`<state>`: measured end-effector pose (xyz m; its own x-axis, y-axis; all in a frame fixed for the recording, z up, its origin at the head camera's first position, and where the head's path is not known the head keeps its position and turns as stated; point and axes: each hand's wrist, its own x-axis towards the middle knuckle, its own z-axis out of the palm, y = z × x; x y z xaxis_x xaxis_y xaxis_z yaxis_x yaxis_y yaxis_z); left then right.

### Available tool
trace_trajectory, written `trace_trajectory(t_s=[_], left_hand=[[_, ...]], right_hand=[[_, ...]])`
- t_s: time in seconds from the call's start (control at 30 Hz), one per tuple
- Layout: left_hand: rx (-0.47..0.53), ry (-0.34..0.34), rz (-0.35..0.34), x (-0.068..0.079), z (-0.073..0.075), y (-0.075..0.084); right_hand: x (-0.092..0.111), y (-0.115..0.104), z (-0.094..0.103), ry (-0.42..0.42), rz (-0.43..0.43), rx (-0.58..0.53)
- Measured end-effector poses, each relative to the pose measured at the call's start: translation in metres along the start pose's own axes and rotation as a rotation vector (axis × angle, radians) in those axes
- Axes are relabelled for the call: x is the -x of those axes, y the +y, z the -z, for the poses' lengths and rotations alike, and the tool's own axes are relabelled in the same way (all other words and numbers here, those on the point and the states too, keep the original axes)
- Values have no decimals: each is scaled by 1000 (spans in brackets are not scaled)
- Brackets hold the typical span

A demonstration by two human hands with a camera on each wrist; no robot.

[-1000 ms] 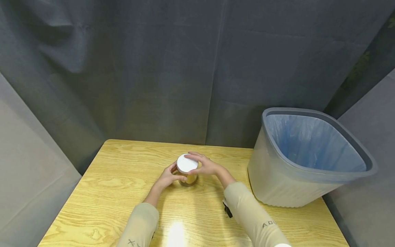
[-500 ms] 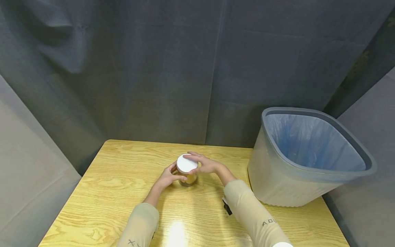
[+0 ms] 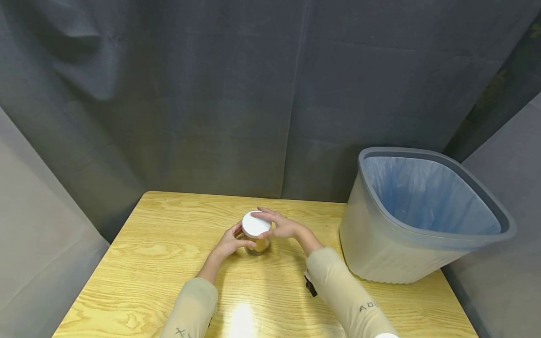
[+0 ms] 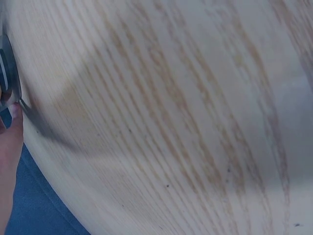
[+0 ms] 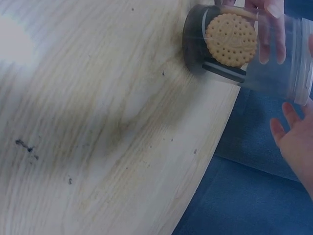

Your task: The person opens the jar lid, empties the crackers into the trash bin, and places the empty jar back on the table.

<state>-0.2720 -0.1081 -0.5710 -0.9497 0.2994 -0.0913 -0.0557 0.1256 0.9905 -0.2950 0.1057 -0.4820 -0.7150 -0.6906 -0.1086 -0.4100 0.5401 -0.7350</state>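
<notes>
White plastic lid [image 3: 252, 225] in the head view: my right hand [image 3: 286, 228] is partly closed across it, thumb at the near rim. My left hand [image 3: 228, 243] wraps the clear jar [image 3: 258, 248], its grip as wide as the body. The jar stands upright on the wood-grain surface [image 3: 148, 263]. I judge the step as working the lid, on or off I can't tell; next calls for a steady left grip while the right turns it. The right sleeve [image 3: 338, 286] reads roughly "ADU", the left sleeve [image 3: 190, 303] "X".

Left wrist view: a fingertip touches the jar's edge; no writing.

Right wrist view: a round biscuit [image 5: 231, 40] shows inside, its embossing illegible.
</notes>
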Motion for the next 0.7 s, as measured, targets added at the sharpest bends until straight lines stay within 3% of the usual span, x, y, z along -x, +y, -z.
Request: trace_trajectory(t_s=[0.23,0.4,0.7], left_hand=[[34,-4,5,4,-1,7],[23,-8,10,2,0,1],[49,9,1,0,-1,1]], right_hand=[[4,2,-9,129,55,-23],[6,3,-21,283,80,48],[6,-1,-44,518,18,114]])
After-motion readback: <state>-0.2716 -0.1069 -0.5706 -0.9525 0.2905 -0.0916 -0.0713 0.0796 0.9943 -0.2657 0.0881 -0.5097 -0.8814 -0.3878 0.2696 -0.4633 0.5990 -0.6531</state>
